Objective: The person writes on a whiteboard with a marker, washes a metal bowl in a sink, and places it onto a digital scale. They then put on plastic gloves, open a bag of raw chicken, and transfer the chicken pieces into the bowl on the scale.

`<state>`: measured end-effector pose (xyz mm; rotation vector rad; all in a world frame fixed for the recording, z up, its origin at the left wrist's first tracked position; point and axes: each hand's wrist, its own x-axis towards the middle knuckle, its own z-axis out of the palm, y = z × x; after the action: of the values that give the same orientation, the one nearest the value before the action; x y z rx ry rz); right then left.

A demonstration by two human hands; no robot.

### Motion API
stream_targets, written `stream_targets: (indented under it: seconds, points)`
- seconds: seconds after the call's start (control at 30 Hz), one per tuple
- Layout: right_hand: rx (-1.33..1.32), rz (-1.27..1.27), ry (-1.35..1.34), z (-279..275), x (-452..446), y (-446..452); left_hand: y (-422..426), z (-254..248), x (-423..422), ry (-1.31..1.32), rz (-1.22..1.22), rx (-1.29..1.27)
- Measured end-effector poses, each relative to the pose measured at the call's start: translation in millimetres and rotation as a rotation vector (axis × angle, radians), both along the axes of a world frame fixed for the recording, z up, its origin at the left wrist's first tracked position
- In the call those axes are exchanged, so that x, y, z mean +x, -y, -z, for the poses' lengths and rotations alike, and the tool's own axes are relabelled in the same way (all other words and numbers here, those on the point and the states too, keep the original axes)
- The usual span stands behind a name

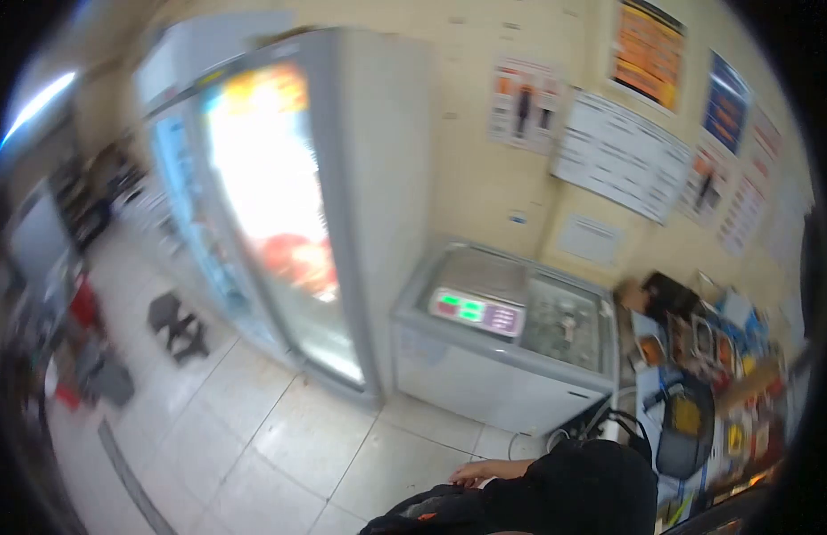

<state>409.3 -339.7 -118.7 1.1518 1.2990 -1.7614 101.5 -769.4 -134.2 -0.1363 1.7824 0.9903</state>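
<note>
My right hand [469, 473] is low in the view, at the end of a bare forearm that comes out of a black sleeve [583, 490]. It lies close above dark clothing [431, 513] at the bottom edge. The fingers are small and blurred, and whether they hold anything cannot be made out. My left hand does not show. Beyond the right hand stands a white chest freezer [485, 379], with a scale [478, 309] with a lit green display on its top.
A tall glass-door fridge [271, 187] is left of the freezer. A dark stool [179, 328] stands on the tiled floor [279, 446]. At the right, a cluttered table holds a dark bag [685, 423]. Posters and a whiteboard [620, 156] hang on the wall.
</note>
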Motion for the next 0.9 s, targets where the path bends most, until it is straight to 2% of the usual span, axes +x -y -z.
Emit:
stream_targets:
  seconds: [0.1, 0.17, 0.2, 0.3, 0.37, 0.4, 0.43, 0.47, 0.53, 0.57, 0.6, 0.63, 0.67, 0.7, 0.77, 0.8, 0.87, 0.9]
  points:
    - [0.375, -0.604, -0.416, 125.4, -49.6, 48.9, 114.6, 33.3, -20.7, -0.012, -0.413, 0.056]
    - [0.409, -0.669, -0.339, 101.7, -109.7, 68.9, 176.7, 49.2, -19.3, -0.036, -0.758, 0.067]
    - [0.473, -0.606, -0.276, 81.4, -140.2, 84.5, 192.2, 47.9, -19.9, -0.077, -0.883, 0.049]
    - [0.493, -0.787, -0.333, 18.0, -235.8, 106.6, 212.3, 47.8, -12.1, 0.062, -0.935, 0.011]
    - [0.522, -0.907, -0.389, -14.9, -285.9, 131.3, 201.9, 67.1, 2.1, 0.125, -0.776, -0.108]
    - [0.462, -0.804, -0.386, -28.6, -310.2, 145.1, 211.5, 66.4, -7.4, 0.132, -0.819, -0.114]
    - [0.403, -0.697, -0.378, -33.2, -332.6, 156.3, 220.9, 69.7, -18.9, 0.22, -0.662, -0.074]
    - [0.392, -0.731, -0.382, -35.8, -355.6, 169.9, 229.7, 74.6, -34.4, 0.303, -0.5, -0.027]
    - [0.391, -0.696, -0.207, -34.6, -399.2, 192.3, 246.0, 79.3, -69.3, 0.459, -0.166, 0.08]
    - [0.38, -0.723, -0.203, -31.0, -422.6, 199.9, 258.5, 79.8, -84.9, 0.534, 0.007, 0.133]
    - [0.416, -0.933, -0.225, -18.5, -447.0, 200.3, 276.0, 70.6, -107.3, 0.54, -0.019, 0.133]
    - [0.449, -1.142, -0.253, -8.7, -476.3, 202.0, 298.1, 56.3, -137.1, 0.494, -0.323, 0.156]
    - [0.439, -1.162, -0.267, -10.6, -509.9, 209.3, 318.5, 41.6, -163.2, 0.431, -0.624, 0.175]
    - [0.425, -1.17, -0.193, -16.0, -542.7, 216.4, 335.9, 30.5, -180.1, 0.421, -0.646, 0.167]
    - [0.393, -1.192, -0.143, -10.1, -617.1, 234.5, 372.9, 5.5, -217.0, 0.119, -1.283, 0.088]
    - [0.389, -1.243, -0.13, 12.5, -654.6, 240.0, 391.9, -8.3, -233.1, 0.098, -1.303, 0.076]
    - [0.432, -1.434, -0.077, 97.3, -736.9, 242.9, 420.3, -21.5, -242.5, -0.085, -1.317, -0.047]
    - [0.457, -1.505, -0.056, 127.2, -780.7, 252.7, 434.2, -26.6, -246.8, -0.066, -1.269, -0.043]
